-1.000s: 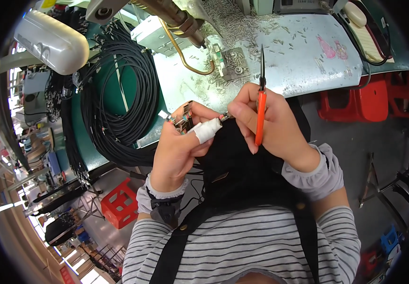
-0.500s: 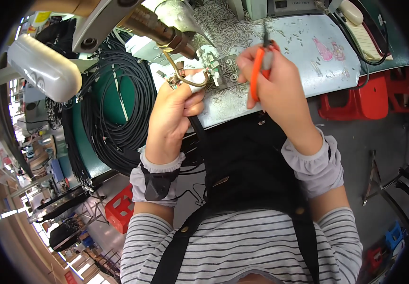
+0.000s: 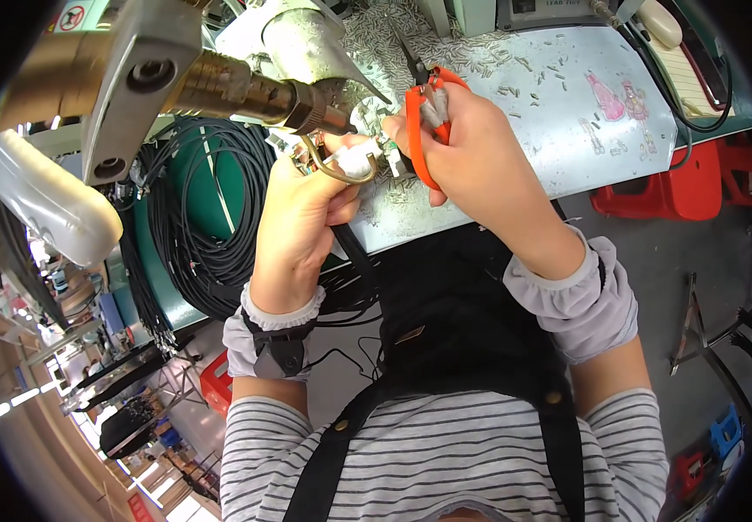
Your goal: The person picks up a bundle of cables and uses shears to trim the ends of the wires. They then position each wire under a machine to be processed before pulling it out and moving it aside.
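Observation:
Orange-handled scissors (image 3: 414, 126) sit in my right hand (image 3: 471, 143), their dark pointed blades tilted up and left, away from me. My right fingertips are beside the small metal fixture (image 3: 391, 157) under the machine head. My left hand (image 3: 293, 209) is closed just left of that fixture, partly behind a bent brass tube (image 3: 324, 165). A white covering shows at its fingertips. What my left fingers grip is hidden; a black strand (image 3: 354, 248) runs down from below them.
A machine's brass cylinder (image 3: 237, 91) reaches in from the upper left, beside a white lamp (image 3: 50, 200). Small metal pieces (image 3: 384, 35) litter the pale work plate (image 3: 550, 157). Coiled black cables (image 3: 193, 235) lie at left, a red stool (image 3: 654, 187) at right.
My right hand has moved left, bringing the scissors close to the fixture and my left hand, with the blades now leaning left. The machine looms larger. My left hand stays closed.

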`<state>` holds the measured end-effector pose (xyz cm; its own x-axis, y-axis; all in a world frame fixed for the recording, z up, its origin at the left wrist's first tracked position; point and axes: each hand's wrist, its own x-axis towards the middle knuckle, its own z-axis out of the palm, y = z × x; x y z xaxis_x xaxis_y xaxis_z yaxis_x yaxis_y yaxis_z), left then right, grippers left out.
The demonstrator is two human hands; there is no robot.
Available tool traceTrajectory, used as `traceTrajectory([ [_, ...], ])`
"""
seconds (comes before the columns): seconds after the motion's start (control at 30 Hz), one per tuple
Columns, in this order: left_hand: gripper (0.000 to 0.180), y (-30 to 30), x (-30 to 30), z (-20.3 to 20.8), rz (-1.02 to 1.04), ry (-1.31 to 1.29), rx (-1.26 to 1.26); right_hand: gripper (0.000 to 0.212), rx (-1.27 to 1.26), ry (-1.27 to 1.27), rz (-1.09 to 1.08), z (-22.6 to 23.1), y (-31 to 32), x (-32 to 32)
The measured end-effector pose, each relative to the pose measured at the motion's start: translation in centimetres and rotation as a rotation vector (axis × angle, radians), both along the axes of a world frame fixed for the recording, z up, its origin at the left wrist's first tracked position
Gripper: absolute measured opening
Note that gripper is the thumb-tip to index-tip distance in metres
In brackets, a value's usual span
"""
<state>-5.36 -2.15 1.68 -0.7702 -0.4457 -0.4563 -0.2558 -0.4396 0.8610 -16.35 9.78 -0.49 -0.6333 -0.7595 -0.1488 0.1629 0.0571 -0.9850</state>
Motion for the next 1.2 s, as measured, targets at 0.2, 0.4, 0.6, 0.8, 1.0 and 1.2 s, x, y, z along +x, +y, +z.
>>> traceTrajectory([
  [0.2,0.011,0.4,-0.1,0.4,0.025,-0.034,-0.047,0.025,-0.019,0.036,-0.02,0.0,0.1,0.1],
  [0.4,0.01,0.6,-0.2,0.4,0.031,-0.014,-0.121,0.025,-0.005,0.042,-0.033,-0.2,0.0,0.1],
  [0.6,0.011,0.9,-0.2,0.5,0.057,-0.012,-0.148,0.025,0.002,0.055,-0.031,0.0,0.0,0.3],
  [0.8,0.011,0.7,-0.2,0.2,0.051,0.001,-0.083,0.025,-0.009,0.037,-0.039,-0.2,-0.2,0.2],
  [1.0,0.011,1.1,-0.2,0.2,0.082,-0.009,-0.107,0.024,0.0,0.023,-0.042,-0.1,-0.1,0.3],
  [1.2,0.011,1.3,-0.2,0.1,0.103,-0.001,-0.137,0.024,-0.027,0.024,-0.045,-0.4,-0.1,0.3],
])
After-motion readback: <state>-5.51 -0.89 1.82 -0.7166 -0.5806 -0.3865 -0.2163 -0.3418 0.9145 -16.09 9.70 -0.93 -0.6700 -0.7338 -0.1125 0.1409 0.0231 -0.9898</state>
